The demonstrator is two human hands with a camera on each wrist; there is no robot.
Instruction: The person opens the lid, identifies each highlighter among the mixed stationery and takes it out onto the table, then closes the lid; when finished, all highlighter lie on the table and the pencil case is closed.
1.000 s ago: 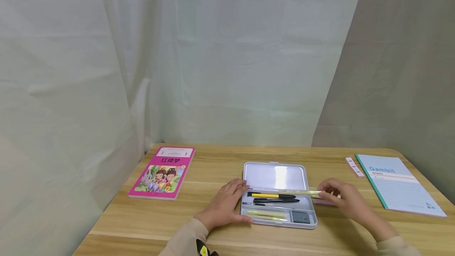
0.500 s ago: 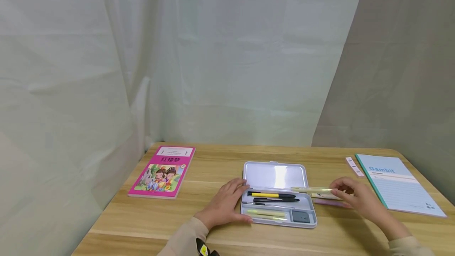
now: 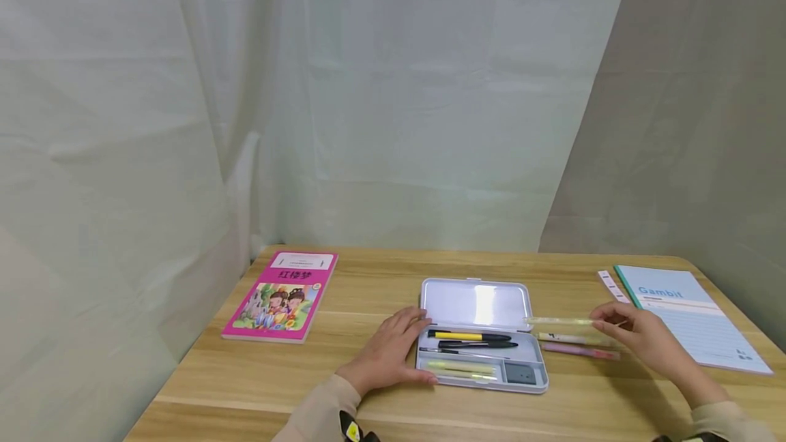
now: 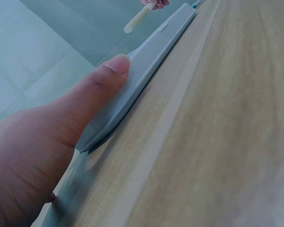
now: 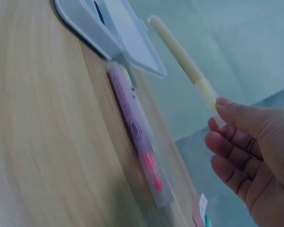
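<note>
My right hand [image 3: 638,336] pinches a yellow highlighter [image 5: 180,52] by its end, above the table just right of the open white pencil case [image 3: 531,352]. On the table below it lie a purple highlighter [image 3: 577,350] and a pale-yellow one [image 3: 568,339]. My left hand [image 3: 388,353] rests against the case's left side, its thumb [image 4: 97,87] extended over the front edge. Inside the case's back compartment are a yellow-and-black pen [image 3: 469,336], a black pen [image 3: 477,344] and a thin pen [image 3: 460,352]. Yellow sticks [image 3: 460,368] and a dark grey block [image 3: 520,374] fill the front compartments.
A pink book [image 3: 279,299] lies at the table's left. On the right are a light-blue notebook [image 3: 690,319] and a small pink strip [image 3: 613,286] beside it. A pale curtain [image 3: 393,121] hangs behind the wooden table [image 3: 368,278].
My right hand has moved right with the yellow highlighter, off the case and over the other two highlighters, which now show more fully. My left hand has stayed at the case.
</note>
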